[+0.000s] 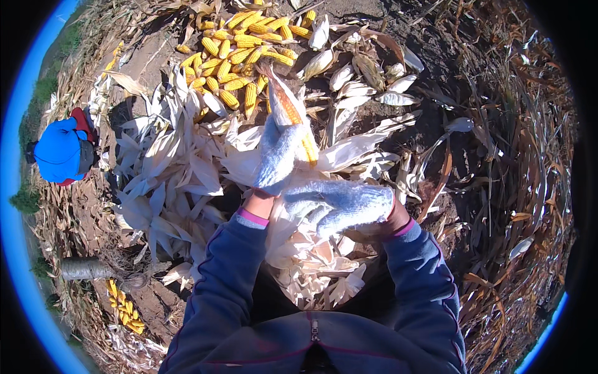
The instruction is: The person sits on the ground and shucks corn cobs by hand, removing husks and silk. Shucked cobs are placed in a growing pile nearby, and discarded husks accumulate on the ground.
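A partly husked ear of corn (293, 112) with yellow kernels showing points away from me, its tip still wrapped in pale husk. My left hand (280, 152), in a white knitted glove, is closed around it. Nearer to me, my right hand (338, 205), in the same kind of glove, has its fingers curled at pale husk leaves (282, 229) below the ear; the fingertips are partly hidden. Beyond the hands lies a heap of husked yellow corn ears (238, 51). Loose dry husks (173, 159) are piled left of my left hand.
Unhusked ears (350, 84) lie on the soil at the upper right. Dry corn stalks (514, 163) cover the right side. At far left is a person in blue (58, 149). A tree stump or log (86, 269) lies near another small pile of yellow ears (125, 308).
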`<control>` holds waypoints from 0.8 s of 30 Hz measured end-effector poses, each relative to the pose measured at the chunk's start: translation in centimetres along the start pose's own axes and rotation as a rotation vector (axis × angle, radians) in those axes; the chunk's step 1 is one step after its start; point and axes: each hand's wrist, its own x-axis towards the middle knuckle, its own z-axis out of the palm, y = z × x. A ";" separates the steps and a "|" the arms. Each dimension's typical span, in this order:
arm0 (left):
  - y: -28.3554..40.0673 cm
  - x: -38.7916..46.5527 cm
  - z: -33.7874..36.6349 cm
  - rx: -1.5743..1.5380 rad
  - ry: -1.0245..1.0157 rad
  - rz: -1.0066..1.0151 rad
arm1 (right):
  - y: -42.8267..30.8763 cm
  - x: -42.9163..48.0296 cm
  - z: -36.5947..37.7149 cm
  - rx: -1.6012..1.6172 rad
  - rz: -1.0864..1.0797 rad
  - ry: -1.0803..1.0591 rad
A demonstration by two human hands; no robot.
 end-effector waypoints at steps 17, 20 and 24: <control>-1.0 -1.7 1.3 0.138 -0.218 -0.209 | -0.8 1.4 -3.0 -0.503 -0.021 0.937; -0.9 -1.8 1.5 0.195 -0.210 -0.208 | -0.8 1.3 -3.0 -0.613 0.000 0.940; -0.7 -2.0 1.6 0.222 -0.201 -0.199 | -0.4 1.5 -3.0 -0.728 -0.077 0.959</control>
